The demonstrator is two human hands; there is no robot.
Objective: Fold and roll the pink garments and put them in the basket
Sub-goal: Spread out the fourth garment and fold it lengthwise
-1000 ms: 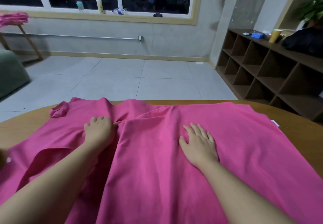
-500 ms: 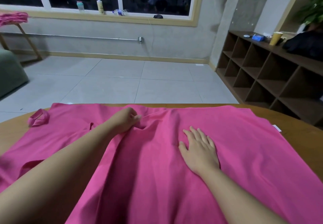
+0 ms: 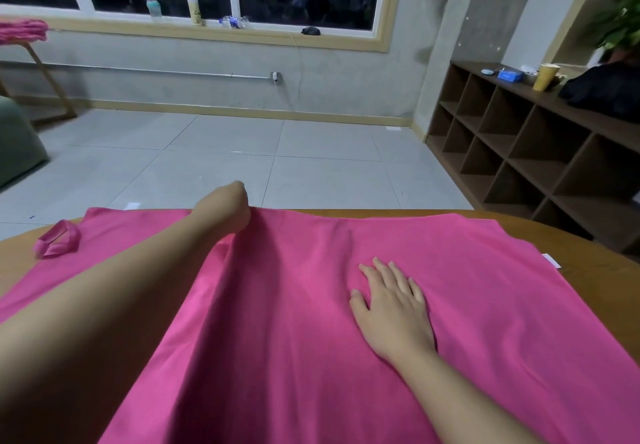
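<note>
On the table's far edge, left hand grips pink garment; right hand rests flat.

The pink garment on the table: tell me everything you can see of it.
The pink garment is plain, soft-looking cloth spread across the wooden table, with a small white tag at its right edge. The right hand lies flat on it; the left hand grips its far edge, where a long fold begins.

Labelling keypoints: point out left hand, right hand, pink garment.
left hand [image 3: 230, 210], head view, on the knuckles at the garment's far edge.
right hand [image 3: 393, 300], head view, back of the flat hand.
pink garment [image 3: 485, 305], head view, flat cloth right of the hand.
</note>
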